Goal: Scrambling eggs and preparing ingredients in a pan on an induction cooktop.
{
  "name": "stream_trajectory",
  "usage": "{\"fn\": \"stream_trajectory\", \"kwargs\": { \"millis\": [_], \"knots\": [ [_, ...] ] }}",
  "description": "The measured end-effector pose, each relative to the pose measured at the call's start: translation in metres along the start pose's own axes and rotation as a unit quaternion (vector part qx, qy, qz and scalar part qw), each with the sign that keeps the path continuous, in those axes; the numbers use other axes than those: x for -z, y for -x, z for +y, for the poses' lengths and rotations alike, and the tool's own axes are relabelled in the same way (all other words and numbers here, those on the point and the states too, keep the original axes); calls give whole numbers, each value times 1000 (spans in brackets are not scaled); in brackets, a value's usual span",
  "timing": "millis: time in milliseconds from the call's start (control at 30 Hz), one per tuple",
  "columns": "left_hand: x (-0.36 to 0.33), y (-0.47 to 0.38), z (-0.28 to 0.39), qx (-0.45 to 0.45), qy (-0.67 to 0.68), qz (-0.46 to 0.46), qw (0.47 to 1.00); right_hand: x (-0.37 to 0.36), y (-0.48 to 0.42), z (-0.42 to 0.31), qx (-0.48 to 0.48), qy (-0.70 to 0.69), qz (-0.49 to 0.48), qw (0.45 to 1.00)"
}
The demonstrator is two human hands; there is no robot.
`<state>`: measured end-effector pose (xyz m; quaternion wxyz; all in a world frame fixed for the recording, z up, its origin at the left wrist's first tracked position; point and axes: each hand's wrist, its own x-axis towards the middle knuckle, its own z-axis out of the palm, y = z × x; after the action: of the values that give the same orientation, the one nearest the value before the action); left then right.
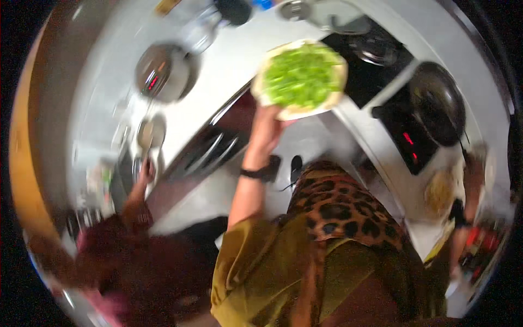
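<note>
My left hand [267, 122] holds a pale plate [300, 113] by its near rim, with the thumb at the edge and fingers underneath. Chopped green vegetables [302, 75] cover most of the plate; motion blur hides what kind they are. The plate is held up above the floor, between two worktops. A dark band with a watch [263, 171] circles my left wrist. I do not make out my right hand in view.
Two black cooktops [402, 126] lie right, one bearing a dark wok [437, 102]. Along the left white counter [229, 61] stand a cooker [163, 73] and a small pan [151, 133]. A co-worker's hand [147, 169] is at that pan; another arm [474, 188] shows at right.
</note>
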<state>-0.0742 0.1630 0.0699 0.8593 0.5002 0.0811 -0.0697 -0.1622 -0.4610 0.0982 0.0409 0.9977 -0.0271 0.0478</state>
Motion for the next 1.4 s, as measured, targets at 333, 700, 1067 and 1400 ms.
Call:
{"fn": "stream_trajectory", "kwargs": {
  "millis": [333,700,1067,1400],
  "knots": [
    [-47,24,-24,-36,24,27,999,-11,-40,3,76,-158,7,984],
    [-16,-5,-74,-138,-28,2,990,-112,3,80,60,-59,72,994],
    [-12,1,-56,-49,31,56,997,-67,-3,66,-125,-86,-96,984],
    [-26,-11,-31,-20,-67,54,996,9,-6,-24,-39,-144,34,988]
  ]
}}
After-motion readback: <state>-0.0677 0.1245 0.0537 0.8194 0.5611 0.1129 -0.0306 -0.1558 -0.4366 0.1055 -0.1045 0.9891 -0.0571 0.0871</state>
